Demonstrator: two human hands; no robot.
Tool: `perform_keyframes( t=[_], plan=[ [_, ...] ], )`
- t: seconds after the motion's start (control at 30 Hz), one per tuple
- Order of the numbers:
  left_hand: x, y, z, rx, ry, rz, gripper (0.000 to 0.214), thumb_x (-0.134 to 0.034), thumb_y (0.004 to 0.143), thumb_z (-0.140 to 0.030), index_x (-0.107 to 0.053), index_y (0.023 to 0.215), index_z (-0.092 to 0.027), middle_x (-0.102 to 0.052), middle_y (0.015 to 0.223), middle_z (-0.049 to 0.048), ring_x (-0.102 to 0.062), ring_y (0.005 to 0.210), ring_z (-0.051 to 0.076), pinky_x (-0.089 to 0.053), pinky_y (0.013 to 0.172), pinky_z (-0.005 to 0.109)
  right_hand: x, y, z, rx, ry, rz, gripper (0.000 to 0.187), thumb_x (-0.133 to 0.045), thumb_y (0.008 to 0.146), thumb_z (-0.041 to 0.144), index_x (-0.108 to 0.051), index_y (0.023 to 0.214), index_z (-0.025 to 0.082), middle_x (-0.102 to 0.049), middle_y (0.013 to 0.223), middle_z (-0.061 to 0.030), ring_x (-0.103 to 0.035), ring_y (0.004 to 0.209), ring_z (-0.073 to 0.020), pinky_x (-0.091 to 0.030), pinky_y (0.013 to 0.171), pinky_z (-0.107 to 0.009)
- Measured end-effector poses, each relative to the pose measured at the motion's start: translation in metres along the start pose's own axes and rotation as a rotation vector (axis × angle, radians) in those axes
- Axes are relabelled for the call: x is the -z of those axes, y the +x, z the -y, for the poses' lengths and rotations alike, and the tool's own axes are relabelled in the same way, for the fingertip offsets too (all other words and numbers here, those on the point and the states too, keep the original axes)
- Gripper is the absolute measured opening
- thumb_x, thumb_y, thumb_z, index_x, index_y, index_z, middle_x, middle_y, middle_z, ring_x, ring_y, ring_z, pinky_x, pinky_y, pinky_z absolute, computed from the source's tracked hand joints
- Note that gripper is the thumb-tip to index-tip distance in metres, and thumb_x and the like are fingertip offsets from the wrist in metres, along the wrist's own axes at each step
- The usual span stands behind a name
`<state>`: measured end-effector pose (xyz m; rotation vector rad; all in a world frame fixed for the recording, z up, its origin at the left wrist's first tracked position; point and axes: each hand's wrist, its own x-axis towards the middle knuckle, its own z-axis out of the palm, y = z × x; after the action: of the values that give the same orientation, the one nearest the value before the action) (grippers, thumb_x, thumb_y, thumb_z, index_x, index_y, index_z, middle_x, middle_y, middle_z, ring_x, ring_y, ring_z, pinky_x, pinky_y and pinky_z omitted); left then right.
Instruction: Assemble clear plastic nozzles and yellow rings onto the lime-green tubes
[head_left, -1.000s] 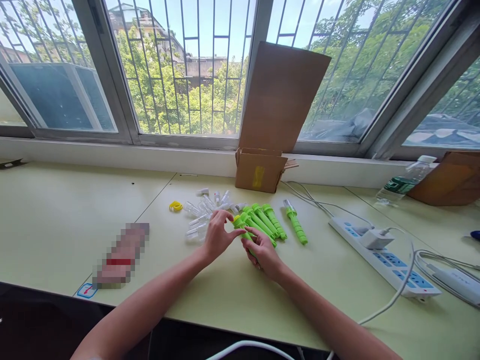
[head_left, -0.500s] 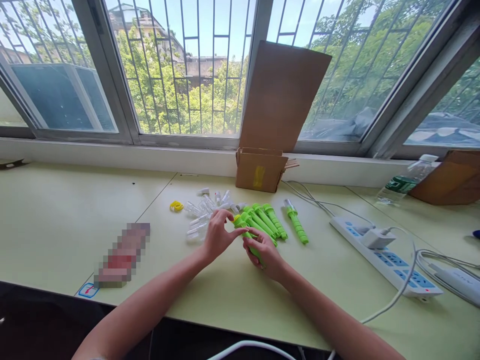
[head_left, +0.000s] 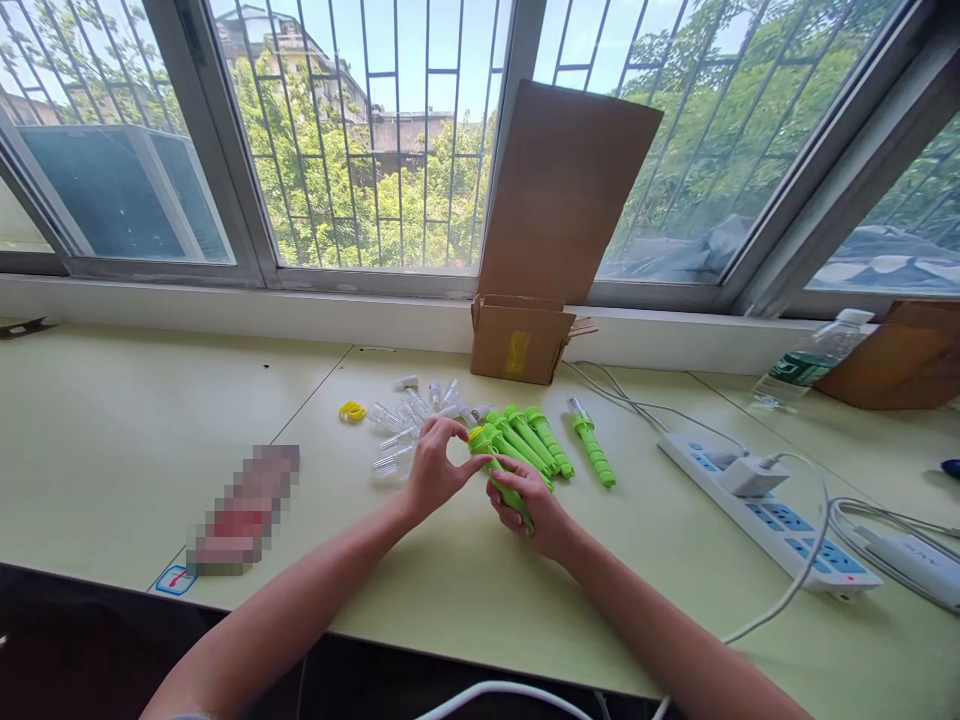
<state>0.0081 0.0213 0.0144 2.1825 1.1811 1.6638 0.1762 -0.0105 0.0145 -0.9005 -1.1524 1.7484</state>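
My right hand [head_left: 534,505] is wrapped round a green plastic handle [head_left: 510,492], which slants with its top toward the left. A yellow ring [head_left: 477,434] sits at that top end. Thumb and forefinger of my left hand [head_left: 436,468] curve closed about the ringed end; my fingers partly cover it. Several more green handles [head_left: 551,440] lie side by side just beyond my hands. Behind my left hand is a loose pile of clear plastic caps [head_left: 397,440], with yellow rings [head_left: 352,411] at its left.
One green handle with a clear top [head_left: 593,445] lies apart on the right. A small cardboard box [head_left: 517,340] stands by the window. Further right are a power strip [head_left: 765,515] with cables and a water bottle [head_left: 810,360]. A blurred-out object [head_left: 244,515] lies at left.
The green handle has turned slightly in my right hand, and more of its lower end shows below the fingers. My left hand has barely moved.
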Motion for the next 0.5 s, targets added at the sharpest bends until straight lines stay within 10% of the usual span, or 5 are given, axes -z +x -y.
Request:
perform_keyframes(
  t=[0.5],
  plan=[
    [0.0017, 0.0037, 0.0023, 0.024, -0.226, 0.066, 0.032, -0.072, 0.075, -0.032, -0.043, 0.07, -0.02, -0.058, 0.085, 0.0031, -0.059, 0.086, 0.018, -0.051, 0.079, 0.034, 0.004, -0.0036, 0.007, -0.092, 0.175, 0.094, 0.016, -0.061, 0.082, 0.03, -0.048, 0.085, 0.021, -0.051, 0.06, 0.0052, -0.028, 0.035, -0.0016, -0.013, 0.031, -0.014]
  ],
)
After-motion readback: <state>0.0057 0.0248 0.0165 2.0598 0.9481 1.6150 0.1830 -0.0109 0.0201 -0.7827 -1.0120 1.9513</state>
